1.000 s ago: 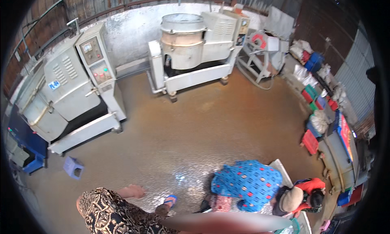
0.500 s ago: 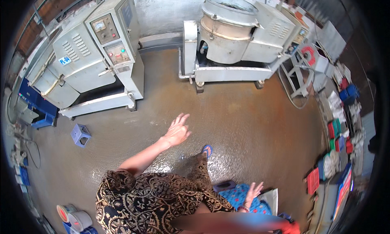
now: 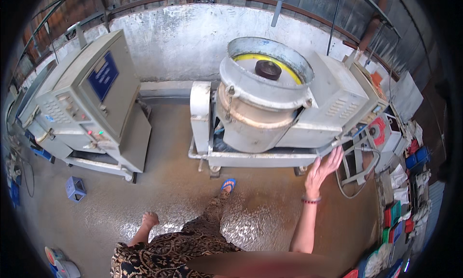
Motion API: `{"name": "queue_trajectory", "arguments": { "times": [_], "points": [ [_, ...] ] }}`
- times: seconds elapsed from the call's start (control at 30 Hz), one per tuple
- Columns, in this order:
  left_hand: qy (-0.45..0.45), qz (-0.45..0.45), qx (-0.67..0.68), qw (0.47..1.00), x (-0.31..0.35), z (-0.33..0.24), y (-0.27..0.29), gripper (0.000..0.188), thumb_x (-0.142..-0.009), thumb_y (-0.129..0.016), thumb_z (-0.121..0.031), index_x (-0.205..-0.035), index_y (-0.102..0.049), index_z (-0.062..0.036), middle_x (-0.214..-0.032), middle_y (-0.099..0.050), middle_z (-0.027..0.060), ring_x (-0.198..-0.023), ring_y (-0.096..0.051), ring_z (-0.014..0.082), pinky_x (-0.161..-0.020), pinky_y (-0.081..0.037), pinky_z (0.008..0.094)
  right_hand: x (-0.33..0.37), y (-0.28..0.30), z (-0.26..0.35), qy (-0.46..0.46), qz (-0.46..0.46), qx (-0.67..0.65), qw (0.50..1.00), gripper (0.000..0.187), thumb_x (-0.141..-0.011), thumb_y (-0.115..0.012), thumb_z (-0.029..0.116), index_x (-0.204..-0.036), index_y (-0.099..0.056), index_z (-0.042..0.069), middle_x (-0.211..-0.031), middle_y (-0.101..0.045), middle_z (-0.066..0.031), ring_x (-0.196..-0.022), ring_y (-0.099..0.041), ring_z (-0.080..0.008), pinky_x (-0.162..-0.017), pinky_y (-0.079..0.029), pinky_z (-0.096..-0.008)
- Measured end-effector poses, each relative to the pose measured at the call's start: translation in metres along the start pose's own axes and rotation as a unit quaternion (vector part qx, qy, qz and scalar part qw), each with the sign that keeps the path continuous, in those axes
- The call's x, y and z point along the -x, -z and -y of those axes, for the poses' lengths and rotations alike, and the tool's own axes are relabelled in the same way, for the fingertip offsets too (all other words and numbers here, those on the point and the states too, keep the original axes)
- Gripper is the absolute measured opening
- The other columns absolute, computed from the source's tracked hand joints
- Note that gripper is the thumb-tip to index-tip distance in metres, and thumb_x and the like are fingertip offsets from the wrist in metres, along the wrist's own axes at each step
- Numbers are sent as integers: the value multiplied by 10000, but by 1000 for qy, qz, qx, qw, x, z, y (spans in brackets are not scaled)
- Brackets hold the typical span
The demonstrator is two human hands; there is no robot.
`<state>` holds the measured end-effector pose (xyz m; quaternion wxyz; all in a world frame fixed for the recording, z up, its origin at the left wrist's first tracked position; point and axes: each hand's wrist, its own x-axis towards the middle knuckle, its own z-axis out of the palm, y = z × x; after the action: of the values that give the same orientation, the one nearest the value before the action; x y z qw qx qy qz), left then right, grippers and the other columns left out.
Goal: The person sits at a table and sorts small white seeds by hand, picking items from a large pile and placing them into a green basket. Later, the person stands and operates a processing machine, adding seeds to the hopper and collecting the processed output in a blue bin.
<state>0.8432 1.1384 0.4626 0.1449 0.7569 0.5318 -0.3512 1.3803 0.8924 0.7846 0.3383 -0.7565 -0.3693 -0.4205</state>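
My right hand, with a dark red beaded bracelet on the wrist, reaches forward with its fingers stretched out and holds nothing. It appears in front of the lower right frame of a large pale machine, and I cannot tell whether it touches it. Low on the left, my left hand hangs with its fingers curled in, and nothing shows in it. Ahead stands the machine's round metal drum, open at the top, with a yellow ring and a dark round knob inside. My foot in a blue sandal is stepping toward it.
A grey control cabinet stands at the left on a machine. A small blue stool is on the wet floor. A looped hose lies at the right, near stacked coloured baskets. Buckets stand lower left.
I have moved forward, and the drum machine is nearer. My right hand has swung up and forward; my left has dropped back and curled. The blue patterned cloth has left the view.
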Motion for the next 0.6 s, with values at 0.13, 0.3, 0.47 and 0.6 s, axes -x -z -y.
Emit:
{"name": "queue_trajectory", "arguments": {
  "times": [0.13, 0.3, 0.47, 0.6],
  "points": [
    [-174, -141, -80, 971, -134, -129, 139, 383, -731, -623, -318, -1017, -638, -65, -1099, -562, 160, -1112, -463, 303, -950, -361, 429, -145, -129, -41, 72, 68, -110, 989, 504, -883, -446, 168, -1347, -285, 55, -1304, -393, -174, -1256, -270, -341, -1027, -208, -455],
    [-313, -216, -24, 924, -284, -320, 269, 309, -663, -637, -283, -865, -653, -49, -1012, -584, 130, -1063, -460, 316, -908, -367, 461, -226, -292, -71, -27, 283, -136, 949, 564, -897, -424, 251, -1380, -222, 39, -1246, -415, -196, -1187, -332, -327, -1006, -242, -421],
    [-195, -145, 52, 969, -350, -410, 283, 367, -720, -568, -217, -1056, -606, -73, -1228, -458, 141, -1132, -402, 362, -968, -283, 533, -210, -346, -96, -42, 252, -85, 963, 599, -907, -370, 308, -1403, -163, 45, -1274, -378, -213, -1184, -333, -339, -1001, -243, -425],
    [-255, -152, 85, 951, -354, -434, 287, 405, -830, -507, -238, -1208, -509, -92, -1298, -433, 162, -1212, -402, 284, -1005, -314, 462, -205, -346, -107, -137, 279, -157, 938, 591, -916, -335, 330, -1407, -158, 53, -1271, -390, -215, -1174, -356, -343, -1005, -236, -428]
  ]
}}
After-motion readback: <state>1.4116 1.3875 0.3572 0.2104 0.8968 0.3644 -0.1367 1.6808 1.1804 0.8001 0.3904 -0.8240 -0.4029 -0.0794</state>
